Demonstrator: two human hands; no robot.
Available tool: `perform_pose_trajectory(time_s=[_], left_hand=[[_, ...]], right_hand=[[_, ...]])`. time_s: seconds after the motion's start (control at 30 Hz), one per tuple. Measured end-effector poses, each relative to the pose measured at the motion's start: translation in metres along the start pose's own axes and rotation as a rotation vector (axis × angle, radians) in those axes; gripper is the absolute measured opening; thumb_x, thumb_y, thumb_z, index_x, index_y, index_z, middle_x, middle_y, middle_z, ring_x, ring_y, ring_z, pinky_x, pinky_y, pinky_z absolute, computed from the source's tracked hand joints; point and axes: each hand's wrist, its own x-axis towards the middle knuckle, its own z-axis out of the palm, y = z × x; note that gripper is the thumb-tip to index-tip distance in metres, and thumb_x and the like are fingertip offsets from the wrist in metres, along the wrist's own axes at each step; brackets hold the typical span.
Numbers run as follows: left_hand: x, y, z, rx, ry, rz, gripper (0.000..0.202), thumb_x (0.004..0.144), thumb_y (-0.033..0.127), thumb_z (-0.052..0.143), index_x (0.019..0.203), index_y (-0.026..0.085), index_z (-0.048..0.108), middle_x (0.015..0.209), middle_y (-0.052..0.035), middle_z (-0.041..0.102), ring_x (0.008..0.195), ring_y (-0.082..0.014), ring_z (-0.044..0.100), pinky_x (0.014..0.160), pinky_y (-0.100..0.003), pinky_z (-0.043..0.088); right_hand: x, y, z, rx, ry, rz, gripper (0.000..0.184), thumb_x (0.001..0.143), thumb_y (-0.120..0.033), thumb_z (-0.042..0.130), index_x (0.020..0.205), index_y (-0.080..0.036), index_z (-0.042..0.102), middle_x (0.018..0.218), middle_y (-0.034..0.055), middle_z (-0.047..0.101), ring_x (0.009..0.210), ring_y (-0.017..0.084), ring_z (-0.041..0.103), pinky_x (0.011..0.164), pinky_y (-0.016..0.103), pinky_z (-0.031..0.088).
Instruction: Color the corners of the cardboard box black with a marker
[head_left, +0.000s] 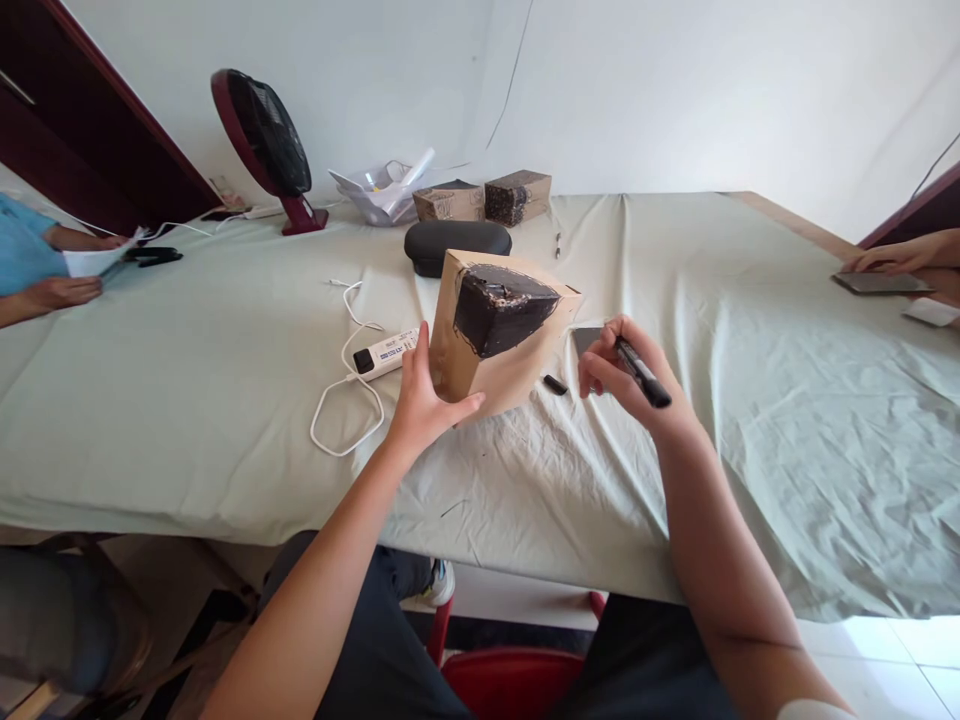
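A brown cardboard box (510,385) stands tilted on the cloth, with a large patch blackened in ink across its upper corner. My left hand (429,395) grips its lower left edge, thumb in front and fingers along the side. To the right of the box, my right hand (630,375) is closed around a black marker (642,370), raised off the table and apart from the box. The marker's black cap (555,384) lies on the cloth between the box and that hand. A dark flat object (589,342), partly hidden, lies behind my right fingers.
A power strip (386,352) with a looped white cable is left of the box. Behind stand a black case (457,245), two cardboard boxes (517,195), a plastic basket (382,195) and a fan (266,140). Other people's hands (67,290) show at both table ends.
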Motion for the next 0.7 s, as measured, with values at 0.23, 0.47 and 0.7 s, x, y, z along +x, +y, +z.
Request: perform_pose_trajectory(time_s=[0.23, 0.47, 0.7], left_hand=[[-0.010, 0.026, 0.003, 0.151, 0.055, 0.020, 0.135, 0.059, 0.049, 0.096, 0.170, 0.035, 0.021, 0.143, -0.0143, 0.036, 0.144, -0.0422, 0.037, 0.119, -0.064, 0.039], [-0.018, 0.032, 0.009, 0.117, 0.004, 0.004, 0.135, 0.058, 0.052, 0.096, 0.170, 0.034, 0.023, 0.141, -0.0135, 0.037, 0.140, -0.0403, 0.041, 0.114, -0.060, 0.046], [-0.018, 0.035, 0.009, 0.169, 0.047, 0.012, 0.134, 0.056, 0.047, 0.094, 0.169, 0.031, 0.023, 0.142, -0.0140, 0.034, 0.139, -0.0415, 0.041, 0.116, -0.062, 0.044]], right_hand=[[-0.021, -0.019, 0.042, -0.264, 0.174, -0.391, 0.023, 0.087, -0.020, 0.057, 0.108, -0.026, 0.050, 0.054, -0.0131, 0.041, 0.044, 0.009, 0.033, 0.050, 0.024, 0.032], [-0.015, -0.007, 0.063, -0.357, 0.331, -0.686, 0.023, 0.078, -0.013, 0.060, 0.088, -0.026, 0.044, 0.061, -0.0099, 0.045, 0.048, 0.007, 0.035, 0.047, 0.020, 0.032], [-0.017, -0.012, 0.062, -0.365, 0.330, -0.773, 0.023, 0.083, -0.010, 0.059, 0.090, -0.027, 0.045, 0.066, -0.0077, 0.049, 0.052, 0.008, 0.038, 0.048, 0.020, 0.033]])
